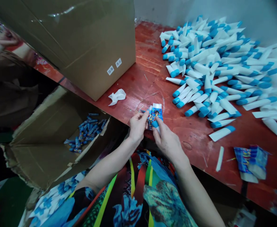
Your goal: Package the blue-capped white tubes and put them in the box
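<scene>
My left hand [138, 126] is closed, pinching the left edge of a small blue printed wrapper [157, 111] with colourful figures and a pale upper end. Between the fingers of my right hand [168, 142] is a tube with a blue cap [155, 124], its cap end turned up against the wrapper's lower part. Most of that tube's body is hidden by the fingers. Both hands meet just over the table's front edge. A crumpled white scrap [117, 96] lies on the table to the left of them.
A heap of white tubes with blue ends [207, 69] covers the table's [150, 75] right side. Blue printed wrappers [251, 162] lie at front right. A tall cardboard box [98, 47] stands left; below it, an open carton [41, 126] holds wrapped blue tubes [87, 130]. Another person's hand [7, 37] shows far left.
</scene>
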Tool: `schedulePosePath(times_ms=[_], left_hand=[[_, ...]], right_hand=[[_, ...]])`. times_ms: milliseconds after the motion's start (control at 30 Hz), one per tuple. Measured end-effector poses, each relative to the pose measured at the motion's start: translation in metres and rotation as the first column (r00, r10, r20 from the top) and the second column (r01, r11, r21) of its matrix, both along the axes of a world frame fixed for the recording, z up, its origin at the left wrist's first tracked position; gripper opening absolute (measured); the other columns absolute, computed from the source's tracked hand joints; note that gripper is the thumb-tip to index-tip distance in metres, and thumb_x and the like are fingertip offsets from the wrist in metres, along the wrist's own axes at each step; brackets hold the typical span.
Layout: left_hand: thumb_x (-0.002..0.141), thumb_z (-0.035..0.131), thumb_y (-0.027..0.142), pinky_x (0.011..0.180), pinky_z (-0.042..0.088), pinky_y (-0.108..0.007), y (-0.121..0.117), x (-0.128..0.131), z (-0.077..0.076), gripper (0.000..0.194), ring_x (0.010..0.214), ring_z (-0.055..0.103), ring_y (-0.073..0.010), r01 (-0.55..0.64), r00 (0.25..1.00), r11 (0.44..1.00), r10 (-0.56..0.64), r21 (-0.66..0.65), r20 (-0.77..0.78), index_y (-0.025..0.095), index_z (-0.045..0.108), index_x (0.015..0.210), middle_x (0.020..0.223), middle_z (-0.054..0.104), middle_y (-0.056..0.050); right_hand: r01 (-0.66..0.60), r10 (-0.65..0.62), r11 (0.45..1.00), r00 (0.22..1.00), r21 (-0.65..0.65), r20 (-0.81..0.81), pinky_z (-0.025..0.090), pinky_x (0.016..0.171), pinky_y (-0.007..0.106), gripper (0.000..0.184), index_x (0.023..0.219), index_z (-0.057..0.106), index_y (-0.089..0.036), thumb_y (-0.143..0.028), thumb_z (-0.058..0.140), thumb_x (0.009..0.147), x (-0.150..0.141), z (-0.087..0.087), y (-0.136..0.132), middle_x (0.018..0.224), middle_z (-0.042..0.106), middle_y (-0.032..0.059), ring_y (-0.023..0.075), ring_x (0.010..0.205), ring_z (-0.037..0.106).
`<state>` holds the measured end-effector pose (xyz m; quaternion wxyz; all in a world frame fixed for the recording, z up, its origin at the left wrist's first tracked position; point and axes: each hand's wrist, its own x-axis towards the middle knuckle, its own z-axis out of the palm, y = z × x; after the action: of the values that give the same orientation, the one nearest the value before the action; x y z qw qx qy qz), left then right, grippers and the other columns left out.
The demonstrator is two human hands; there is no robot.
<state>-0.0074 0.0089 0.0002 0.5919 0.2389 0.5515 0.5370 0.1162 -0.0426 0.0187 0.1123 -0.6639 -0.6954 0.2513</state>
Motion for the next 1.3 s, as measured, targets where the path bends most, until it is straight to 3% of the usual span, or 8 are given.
schedulePosePath(times_ms=[100,367,700,900,1100,1300], left_hand=[[0.086,0.079,0.04,0.043,0.025,-0.019,0.0,0.0,0.0,0.042,0.038,0.035,-0.0042,0.011,1.0,0.999,-0.011,0.03,0.002,0.018,0.053,0.062,0.042,0.044,0.007],[0.088,0.077,0.042,0.042,0.022,-0.02,0.003,-0.004,-0.001,0.043,0.038,0.035,-0.0045,0.016,0.999,1.0,-0.016,0.007,0.035,0.018,0.051,0.064,0.043,0.044,0.007],[0.087,0.077,0.043,0.044,0.027,-0.02,0.0,-0.002,-0.007,0.04,0.04,0.038,-0.0054,0.01,1.0,1.0,-0.009,-0.024,0.022,0.017,0.055,0.064,0.045,0.045,0.006],[0.084,0.08,0.046,0.045,0.028,-0.02,-0.002,-0.002,-0.006,0.043,0.041,0.038,-0.0055,0.031,0.999,0.999,-0.031,-0.01,0.018,0.018,0.055,0.063,0.046,0.045,0.006],[0.083,0.08,0.05,0.045,0.028,-0.021,-0.006,-0.002,-0.007,0.045,0.041,0.038,-0.0054,0.045,0.999,0.999,-0.045,0.025,0.008,0.018,0.054,0.064,0.046,0.047,0.006],[0.085,0.076,0.054,0.043,0.023,-0.022,-0.007,-0.004,-0.006,0.046,0.04,0.036,-0.0056,0.124,0.992,0.992,-0.124,0.003,-0.01,0.018,0.055,0.065,0.044,0.044,0.006]], right_hand=[[-0.004,0.004,1.0,1.0,0.023,-0.014,0.062,0.087,0.053,0.057,0.16,0.044,-0.023,-0.038,0.042,0.106,0.001,-0.003,0.001,0.15,0.062,0.0167,0.0395,0.112,0.075],[0.002,0.004,1.0,0.969,0.025,-0.245,0.061,0.09,0.049,0.059,0.157,0.046,-0.022,-0.047,0.044,0.104,0.011,-0.014,0.001,0.14,0.07,0.0156,0.0379,0.115,0.074],[0.006,0.013,0.999,0.921,0.045,-0.39,0.061,0.089,0.042,0.058,0.152,0.05,-0.02,-0.049,0.049,0.102,0.01,-0.005,-0.005,0.129,0.075,0.0148,0.0315,0.105,0.077],[0.019,-0.008,0.999,0.956,0.032,-0.294,0.061,0.083,0.045,0.057,0.153,0.05,-0.02,-0.048,0.046,0.103,0.012,-0.007,-0.004,0.125,0.077,0.0156,0.0347,0.103,0.078],[0.024,-0.014,0.998,0.986,0.062,-0.167,0.061,0.089,0.047,0.057,0.157,0.047,-0.022,-0.043,0.046,0.104,0.006,-0.01,-0.005,0.146,0.066,0.0161,0.0362,0.117,0.073],[0.045,-0.029,0.993,0.989,0.112,-0.146,0.06,0.095,0.05,0.055,0.155,0.049,-0.022,-0.04,0.046,0.104,0.003,-0.012,-0.004,0.143,0.068,0.0149,0.0357,0.118,0.072]])
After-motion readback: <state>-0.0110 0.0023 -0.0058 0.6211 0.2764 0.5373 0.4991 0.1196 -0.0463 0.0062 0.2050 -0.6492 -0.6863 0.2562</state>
